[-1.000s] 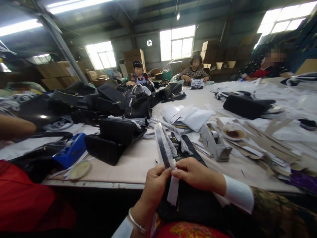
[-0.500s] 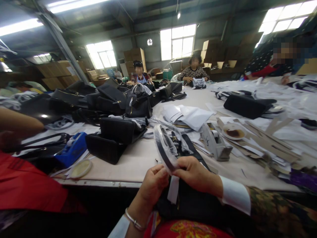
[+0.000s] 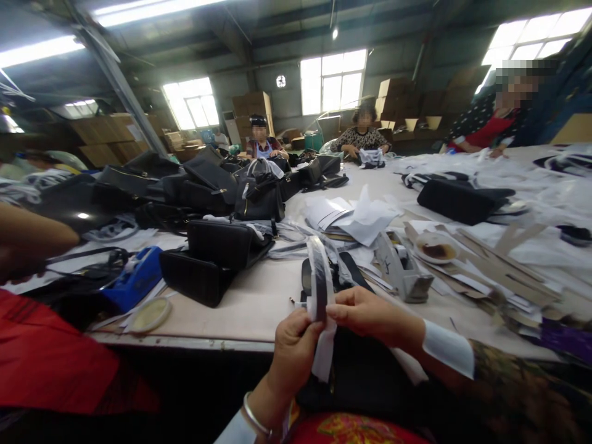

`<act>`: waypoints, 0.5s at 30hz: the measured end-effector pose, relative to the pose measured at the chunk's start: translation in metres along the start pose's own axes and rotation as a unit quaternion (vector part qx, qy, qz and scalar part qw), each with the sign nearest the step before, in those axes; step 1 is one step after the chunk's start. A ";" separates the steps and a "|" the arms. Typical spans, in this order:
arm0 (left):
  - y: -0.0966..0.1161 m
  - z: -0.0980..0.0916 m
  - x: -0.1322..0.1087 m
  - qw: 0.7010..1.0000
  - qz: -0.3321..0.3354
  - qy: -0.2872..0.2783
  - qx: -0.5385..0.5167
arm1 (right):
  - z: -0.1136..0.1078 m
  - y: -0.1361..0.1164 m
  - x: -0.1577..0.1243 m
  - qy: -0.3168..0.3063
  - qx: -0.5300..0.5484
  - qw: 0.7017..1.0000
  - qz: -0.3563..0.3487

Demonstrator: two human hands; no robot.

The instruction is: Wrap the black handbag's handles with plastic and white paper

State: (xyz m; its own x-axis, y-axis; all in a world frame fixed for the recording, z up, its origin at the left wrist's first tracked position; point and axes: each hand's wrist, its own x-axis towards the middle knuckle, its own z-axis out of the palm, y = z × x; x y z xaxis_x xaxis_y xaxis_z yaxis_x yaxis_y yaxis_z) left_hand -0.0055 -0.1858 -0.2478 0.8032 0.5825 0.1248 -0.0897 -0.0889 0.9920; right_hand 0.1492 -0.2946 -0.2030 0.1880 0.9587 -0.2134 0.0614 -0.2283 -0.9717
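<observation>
A black handbag [image 3: 365, 373] lies across my lap, against the table's front edge. Its looped handle [image 3: 320, 271] stands up, covered in clear plastic wrap. My left hand [image 3: 298, 348] is closed around the base of this handle, thumb on top. With thumb and fingers together, my right hand [image 3: 370, 317] pinches the right edge of the handle's wrap. A white strip [image 3: 324, 357] hangs below the fingers over the bag's front.
A grey tape dispenser [image 3: 402, 271] stands right of the handle, beside a round dish [image 3: 437, 246] and cardboard scraps. Left are a blue tape dispenser [image 3: 134, 277], a black bag [image 3: 213, 259] and a red-clad co-worker [image 3: 60, 351]. White sheets [image 3: 356, 216] lie ahead.
The handle has turned from a wide loop to nearly edge-on. My left hand has shifted right, gripping higher across it. At far right a co-worker has straightened up.
</observation>
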 end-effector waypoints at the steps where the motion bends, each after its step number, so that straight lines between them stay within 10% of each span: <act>1: 0.001 -0.001 -0.001 0.999 0.030 -0.013 0.031 | 0.001 0.000 0.001 -0.002 0.077 0.996 0.038; 7: -0.001 -0.009 -0.002 0.993 0.078 -0.064 0.068 | 0.020 0.000 0.002 0.070 0.224 0.968 0.090; 11: -0.002 -0.016 0.004 0.993 -0.053 -0.088 -0.050 | 0.021 0.003 0.000 0.050 -0.065 0.992 -0.095; 15: 0.000 -0.005 0.009 0.959 -0.169 -0.007 -0.227 | 0.020 0.017 0.001 0.084 -0.451 0.857 -0.234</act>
State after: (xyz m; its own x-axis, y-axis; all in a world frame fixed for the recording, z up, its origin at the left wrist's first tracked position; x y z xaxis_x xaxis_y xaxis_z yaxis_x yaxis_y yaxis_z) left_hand -0.0014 -0.1762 -0.2470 0.8396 0.5041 -0.2024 -0.0669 0.4657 0.8824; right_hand 0.1305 -0.2936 -0.2215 0.0691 0.9605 0.2695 0.8871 0.0644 -0.4571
